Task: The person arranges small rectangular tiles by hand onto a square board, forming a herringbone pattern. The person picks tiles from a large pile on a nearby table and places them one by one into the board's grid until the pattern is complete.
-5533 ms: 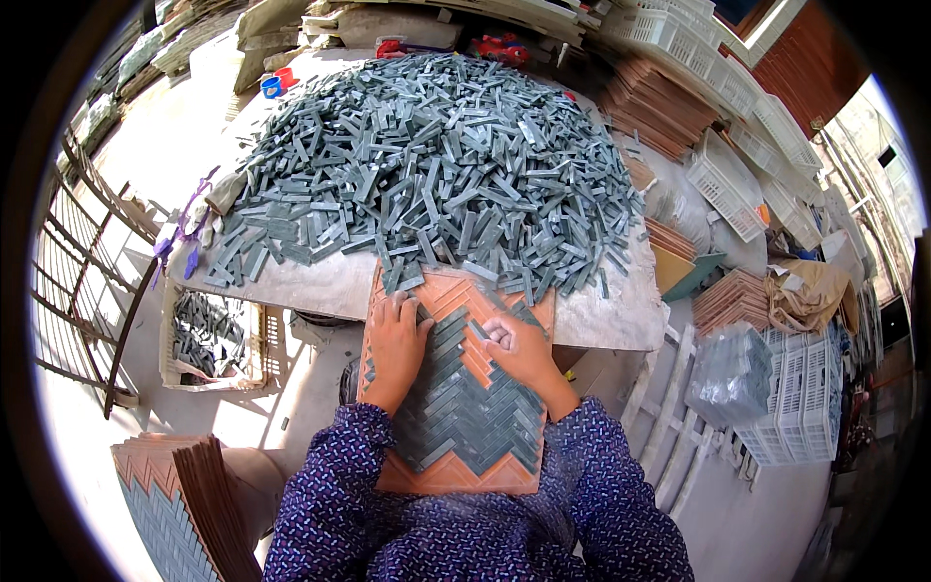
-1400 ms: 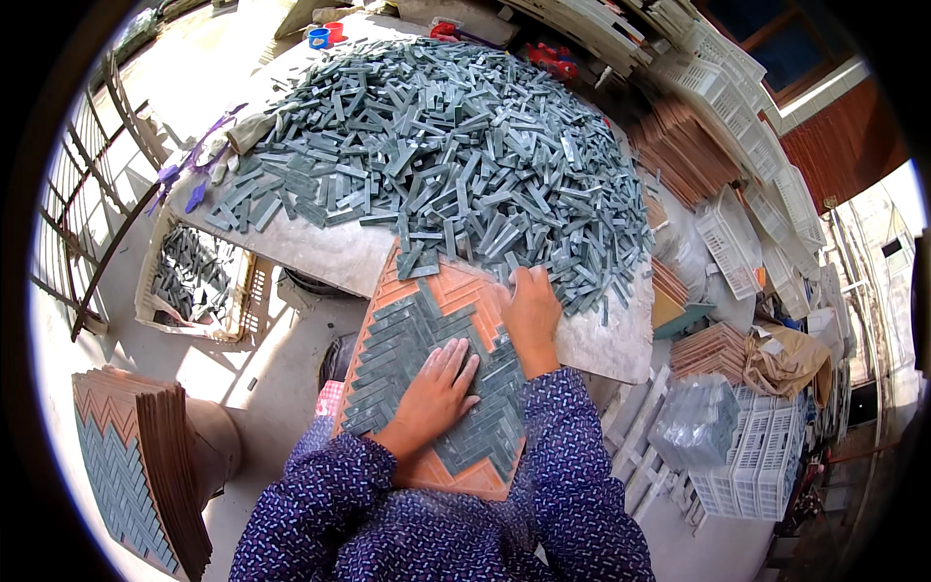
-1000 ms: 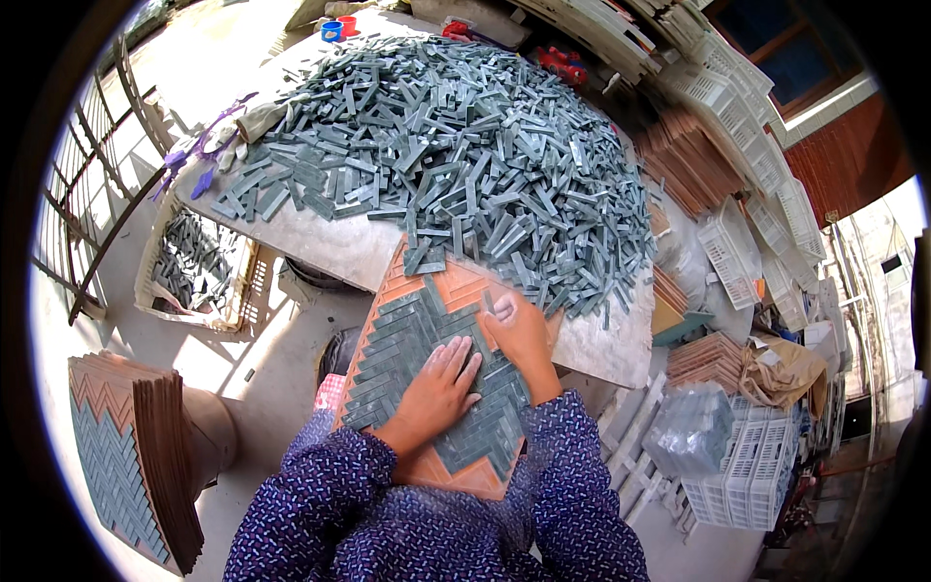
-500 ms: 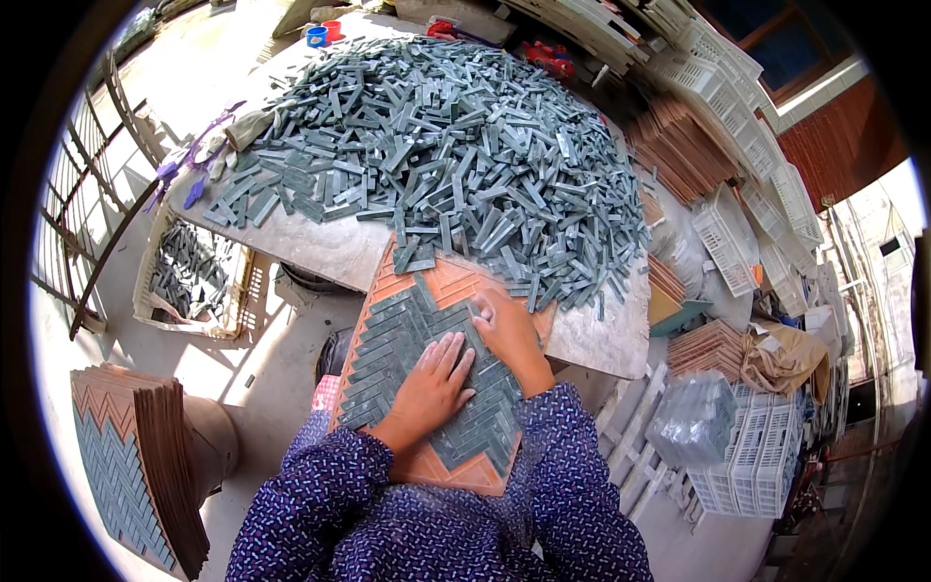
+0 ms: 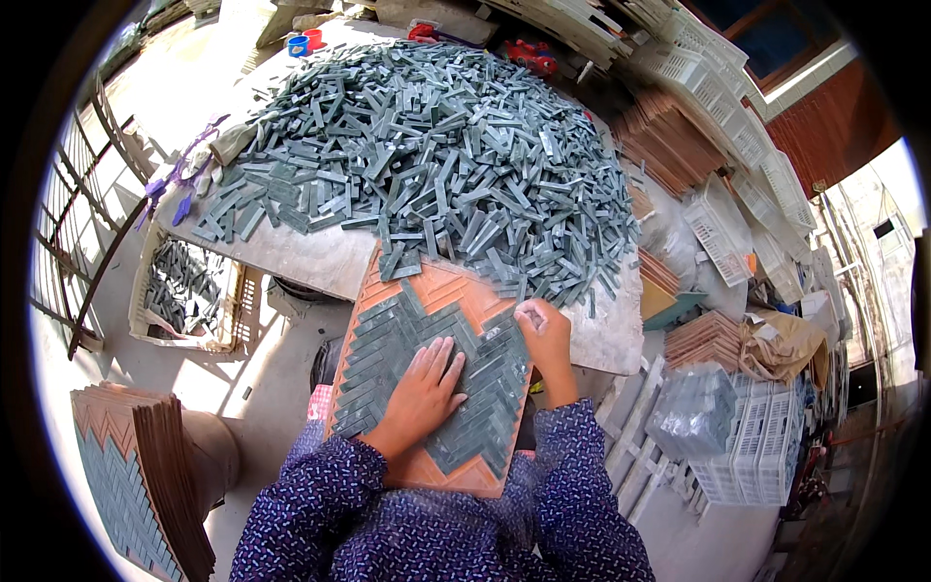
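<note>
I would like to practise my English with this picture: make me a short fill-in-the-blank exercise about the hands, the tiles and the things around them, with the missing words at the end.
1. The person's ____ hand lies flat on the grey-green tiles in the board.
2. Where no tiles cover it, the board's surface is ____.
3. Near the heap of loose tiles, a red cup stands beside a ____ one.
4. The clear-plastic bundle is on the person's ____ side.

Missing words: left; orange; blue; right.
</note>
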`<action>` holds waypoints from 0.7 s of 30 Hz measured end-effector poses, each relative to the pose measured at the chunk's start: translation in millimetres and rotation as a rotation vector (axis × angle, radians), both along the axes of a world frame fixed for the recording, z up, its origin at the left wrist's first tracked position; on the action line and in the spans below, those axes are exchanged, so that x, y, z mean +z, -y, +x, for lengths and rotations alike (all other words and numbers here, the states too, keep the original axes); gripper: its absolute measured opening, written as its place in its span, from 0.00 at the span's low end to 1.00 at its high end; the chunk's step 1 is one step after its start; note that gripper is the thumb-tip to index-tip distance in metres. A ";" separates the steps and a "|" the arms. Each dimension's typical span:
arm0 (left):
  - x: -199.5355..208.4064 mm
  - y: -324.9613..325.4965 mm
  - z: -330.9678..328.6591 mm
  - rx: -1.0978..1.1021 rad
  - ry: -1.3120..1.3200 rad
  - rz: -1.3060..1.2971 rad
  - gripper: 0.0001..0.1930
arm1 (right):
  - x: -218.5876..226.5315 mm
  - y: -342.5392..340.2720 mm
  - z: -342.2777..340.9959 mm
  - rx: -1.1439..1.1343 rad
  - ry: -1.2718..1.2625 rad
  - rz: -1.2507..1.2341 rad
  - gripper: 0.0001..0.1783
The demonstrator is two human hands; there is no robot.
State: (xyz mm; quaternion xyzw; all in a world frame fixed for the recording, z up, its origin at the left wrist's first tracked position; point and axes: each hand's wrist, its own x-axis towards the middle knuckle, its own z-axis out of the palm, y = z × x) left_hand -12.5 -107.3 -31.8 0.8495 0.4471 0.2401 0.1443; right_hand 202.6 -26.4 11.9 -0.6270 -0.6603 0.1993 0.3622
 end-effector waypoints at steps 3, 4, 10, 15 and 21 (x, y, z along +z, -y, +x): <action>8.3 -6.3 4.6 -0.027 0.006 0.028 0.34 | -12.7 20.0 10.0 -0.035 -0.113 -0.005 0.05; 9.2 -5.9 6.7 -0.045 0.004 0.037 0.35 | -18.1 27.8 11.0 -0.059 -0.167 -0.028 0.05; -2.3 -13.2 21.2 -0.038 -0.064 0.026 0.35 | -26.8 60.3 -2.0 -0.158 -0.260 -0.007 0.04; -3.3 -25.6 24.4 -0.079 -0.078 0.059 0.33 | -18.6 25.9 -5.8 -0.177 -0.017 0.186 0.10; -1.2 -32.4 22.8 -0.018 0.018 0.060 0.32 | -28.0 -24.7 -7.9 -0.235 0.040 0.168 0.13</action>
